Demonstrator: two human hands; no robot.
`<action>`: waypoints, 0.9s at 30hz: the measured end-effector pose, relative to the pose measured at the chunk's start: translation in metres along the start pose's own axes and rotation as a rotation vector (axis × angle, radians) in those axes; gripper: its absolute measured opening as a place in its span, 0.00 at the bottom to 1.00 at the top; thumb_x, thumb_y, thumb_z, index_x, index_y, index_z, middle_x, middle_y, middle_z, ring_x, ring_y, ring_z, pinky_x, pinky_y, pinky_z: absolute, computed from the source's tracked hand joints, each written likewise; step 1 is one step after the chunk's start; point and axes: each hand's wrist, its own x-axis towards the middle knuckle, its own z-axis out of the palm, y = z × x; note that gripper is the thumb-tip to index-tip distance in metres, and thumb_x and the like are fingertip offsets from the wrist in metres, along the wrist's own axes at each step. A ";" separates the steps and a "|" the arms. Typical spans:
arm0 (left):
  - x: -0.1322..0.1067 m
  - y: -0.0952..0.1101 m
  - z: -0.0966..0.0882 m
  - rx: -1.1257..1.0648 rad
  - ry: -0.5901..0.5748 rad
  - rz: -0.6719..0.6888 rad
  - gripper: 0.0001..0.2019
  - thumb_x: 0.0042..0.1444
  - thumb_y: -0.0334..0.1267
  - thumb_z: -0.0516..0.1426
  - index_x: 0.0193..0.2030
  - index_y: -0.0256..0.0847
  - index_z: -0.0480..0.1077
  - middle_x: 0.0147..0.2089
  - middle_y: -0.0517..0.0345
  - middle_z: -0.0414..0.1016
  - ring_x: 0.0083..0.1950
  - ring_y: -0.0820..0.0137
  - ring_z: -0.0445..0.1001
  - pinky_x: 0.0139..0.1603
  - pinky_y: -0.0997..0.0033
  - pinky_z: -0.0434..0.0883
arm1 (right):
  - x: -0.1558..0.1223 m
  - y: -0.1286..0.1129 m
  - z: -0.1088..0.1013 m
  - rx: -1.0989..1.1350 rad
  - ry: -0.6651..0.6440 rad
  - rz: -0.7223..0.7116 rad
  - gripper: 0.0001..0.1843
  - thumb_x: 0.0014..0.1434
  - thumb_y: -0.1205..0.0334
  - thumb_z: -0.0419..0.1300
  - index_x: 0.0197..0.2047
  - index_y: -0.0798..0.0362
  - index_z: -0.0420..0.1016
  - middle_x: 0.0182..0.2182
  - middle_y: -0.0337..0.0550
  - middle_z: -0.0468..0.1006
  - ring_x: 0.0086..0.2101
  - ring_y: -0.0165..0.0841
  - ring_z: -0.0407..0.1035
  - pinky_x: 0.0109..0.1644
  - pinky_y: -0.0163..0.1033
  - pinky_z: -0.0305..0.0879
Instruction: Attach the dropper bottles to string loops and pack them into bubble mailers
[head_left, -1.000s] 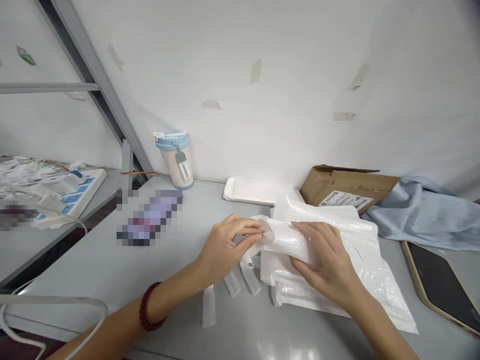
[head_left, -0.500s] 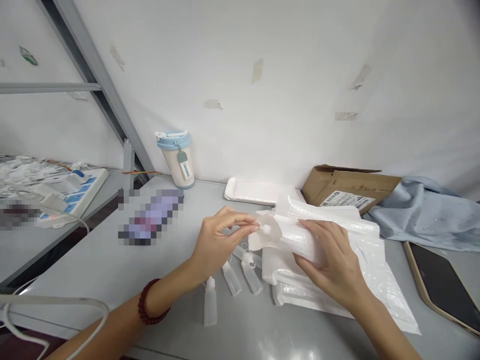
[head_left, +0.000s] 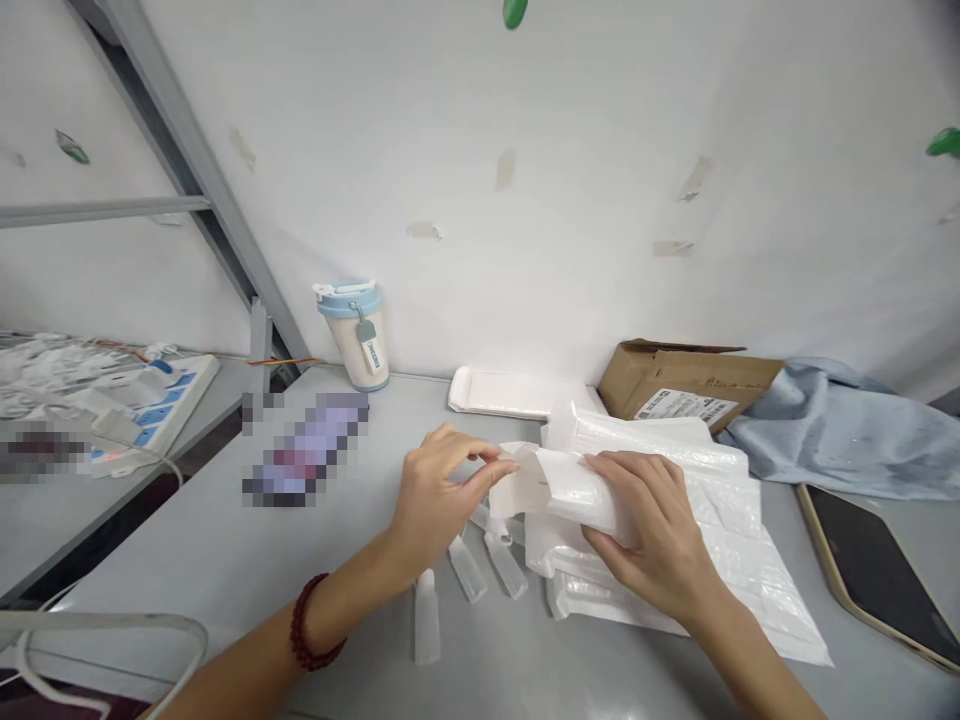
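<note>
My right hand (head_left: 652, 530) is closed around a small white bubble mailer (head_left: 581, 490), its open mouth facing left. The thumb and forefinger of my left hand (head_left: 450, 485) are pinched together at the edge of the mailer's flap. Whatever lies inside the mailer is hidden. Below my left hand, small translucent squeeze bottles lie on the grey table: one bottle (head_left: 427, 620) at the front, another bottle (head_left: 468, 570) beside it, and a third bottle (head_left: 506, 565) partly under the flap. More white bubble mailers (head_left: 720, 560) are stacked beneath my right hand.
A flat white box (head_left: 517, 392) lies along the wall beside an open cardboard box (head_left: 682, 385). Blue cloth (head_left: 847, 430) and a phone (head_left: 885, 570) are at right. A lidded cup (head_left: 356, 340) and a pixelated purple object (head_left: 307, 450) are at left, near a power strip (head_left: 172, 400).
The white bottle tip that showed at the mailer's mouth beside my left fingertips is out of sight. My left fingers are now at the flap's edge. The view has tilted slightly upward.
</note>
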 end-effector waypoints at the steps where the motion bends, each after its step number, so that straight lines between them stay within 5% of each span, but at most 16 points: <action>1: 0.003 -0.001 -0.002 -0.022 -0.033 -0.086 0.09 0.50 0.45 0.61 0.30 0.43 0.72 0.33 0.58 0.75 0.38 0.66 0.70 0.40 0.67 0.66 | 0.000 0.000 0.000 0.003 0.008 0.001 0.29 0.53 0.65 0.55 0.58 0.52 0.57 0.43 0.51 0.70 0.42 0.44 0.65 0.44 0.50 0.58; 6: 0.010 -0.012 -0.001 -0.243 -0.364 -0.406 0.25 0.42 0.48 0.64 0.46 0.40 0.67 0.47 0.51 0.71 0.42 0.65 0.71 0.35 0.69 0.70 | 0.002 -0.009 0.004 0.029 -0.006 -0.035 0.24 0.53 0.71 0.56 0.54 0.51 0.61 0.41 0.49 0.71 0.41 0.41 0.67 0.44 0.48 0.59; 12: 0.012 -0.031 0.004 -0.272 -0.293 -0.470 0.23 0.49 0.45 0.60 0.50 0.38 0.63 0.56 0.46 0.66 0.47 0.64 0.71 0.43 0.65 0.70 | 0.004 -0.011 0.004 -0.016 -0.108 0.058 0.22 0.56 0.61 0.57 0.54 0.53 0.60 0.48 0.55 0.67 0.48 0.46 0.63 0.47 0.51 0.57; 18: 0.018 -0.032 0.005 -0.539 -0.446 -0.626 0.25 0.54 0.44 0.58 0.56 0.35 0.61 0.53 0.45 0.71 0.48 0.64 0.74 0.53 0.63 0.66 | 0.000 -0.007 0.008 -0.088 -0.232 0.119 0.35 0.55 0.46 0.56 0.60 0.52 0.52 0.58 0.58 0.59 0.56 0.51 0.54 0.54 0.58 0.50; 27: 0.016 -0.021 0.005 -0.764 -0.476 -0.550 0.16 0.47 0.32 0.60 0.45 0.36 0.71 0.43 0.51 0.76 0.43 0.66 0.74 0.40 0.72 0.69 | -0.001 -0.016 0.010 -0.266 -0.238 0.108 0.35 0.49 0.63 0.54 0.61 0.56 0.52 0.57 0.61 0.60 0.57 0.52 0.52 0.55 0.63 0.45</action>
